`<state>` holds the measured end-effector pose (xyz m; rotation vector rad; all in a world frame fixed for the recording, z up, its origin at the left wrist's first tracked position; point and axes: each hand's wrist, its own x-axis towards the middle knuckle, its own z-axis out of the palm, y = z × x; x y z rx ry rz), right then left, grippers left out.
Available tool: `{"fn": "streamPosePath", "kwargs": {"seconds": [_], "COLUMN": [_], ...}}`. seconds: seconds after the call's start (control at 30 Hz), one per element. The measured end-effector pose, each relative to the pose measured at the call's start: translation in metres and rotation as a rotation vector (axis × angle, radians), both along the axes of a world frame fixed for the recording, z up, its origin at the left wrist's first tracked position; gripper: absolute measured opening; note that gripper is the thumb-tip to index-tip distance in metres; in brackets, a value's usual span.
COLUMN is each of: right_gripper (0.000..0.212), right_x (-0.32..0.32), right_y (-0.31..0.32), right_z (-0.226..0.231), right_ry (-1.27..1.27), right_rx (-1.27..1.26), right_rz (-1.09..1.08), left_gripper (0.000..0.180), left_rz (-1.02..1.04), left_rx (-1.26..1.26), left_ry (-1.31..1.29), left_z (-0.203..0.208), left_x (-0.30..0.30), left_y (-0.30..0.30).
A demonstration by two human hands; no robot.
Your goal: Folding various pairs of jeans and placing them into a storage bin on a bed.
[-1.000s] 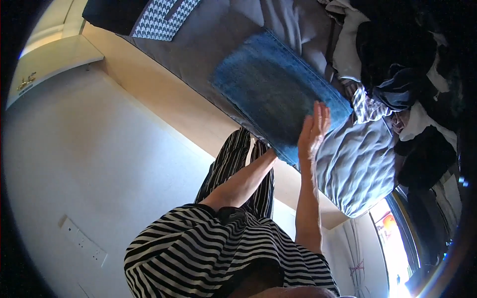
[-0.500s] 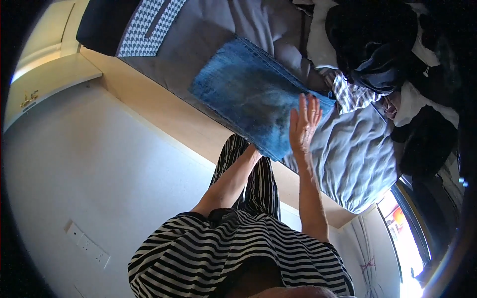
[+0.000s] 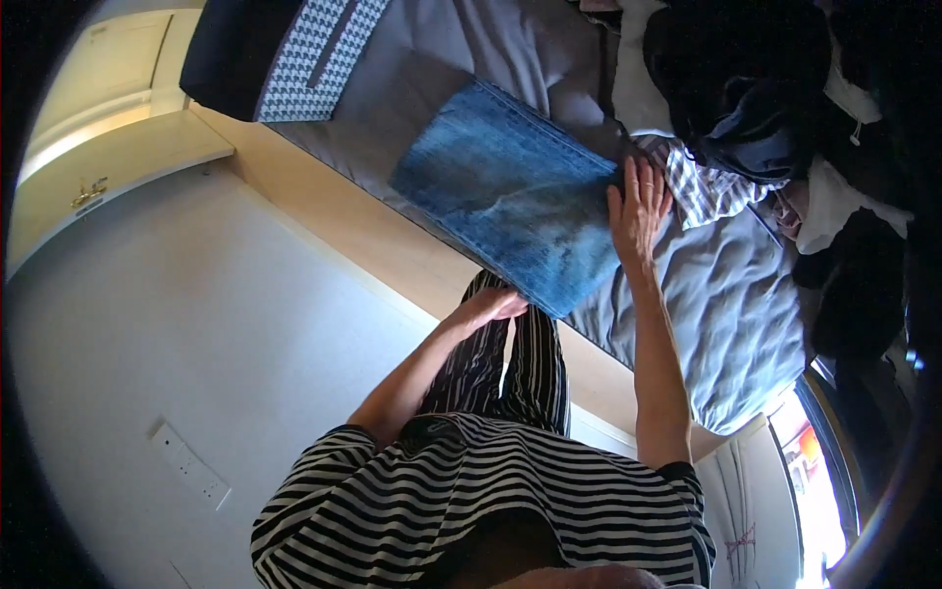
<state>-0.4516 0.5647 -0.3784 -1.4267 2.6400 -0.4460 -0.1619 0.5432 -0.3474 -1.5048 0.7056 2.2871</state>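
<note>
A folded piece of blue denim, seemingly jeans [image 3: 510, 196], lies on the grey bedding with faded, darker patches on its upper face. My right hand [image 3: 640, 216] is open, its fingers outstretched at the right end of the denim, beside a striped cloth. At the near edge of the bed, my left hand [image 3: 498, 304] is next to the denim's lower corner. Its fingers are loosely bent and apart, with nothing visible in them; whether the fingertips touch the denim I cannot tell.
Grey bedding [image 3: 731, 294] covers the bed, which has a pale wooden side [image 3: 343, 211]. Dark and white clothes [image 3: 746, 88] are heaped at the far right, beside the striped cloth [image 3: 711, 191]. A houndstooth-patterned item [image 3: 304, 74] lies far left. A cabinet door [image 3: 128, 177] juts out at left.
My right hand has moved right, to the denim's end. The left hand has come out from the near edge, showing more of its fingers. The denim looks flatter at its near corner.
</note>
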Motion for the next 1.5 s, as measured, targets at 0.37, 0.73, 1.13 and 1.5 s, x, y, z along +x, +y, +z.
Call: {"fn": "streamPosePath", "kwargs": {"seconds": [0.37,0.73,1.13,1.5], "right_gripper": [0.054,0.059,0.057,0.055], "right_x": [0.051,0.051,0.14,0.109], "right_y": [-0.004,0.007,0.051,0.123], "right_z": [0.008,-0.036,0.015,-0.006], "right_ry": [-0.13,-0.094,-0.325,-0.733], "right_rx": [0.022,0.085,0.195,-0.254], "right_rz": [-0.016,-0.047,-0.022,-0.516], "left_gripper": [0.056,0.055,0.053,0.067], "left_rz": [-1.22,-1.103,-0.985,-0.382], "left_rx": [-1.919,-2.008,-2.112,-1.706], "left_ry": [0.443,0.187,0.174,-0.018], "left_z": [-0.021,-0.052,-0.055,-0.036], "left_x": [-0.114,-0.111,-0.109,-0.05], "left_y": [-0.154,-0.228,-0.229,-0.25]}}
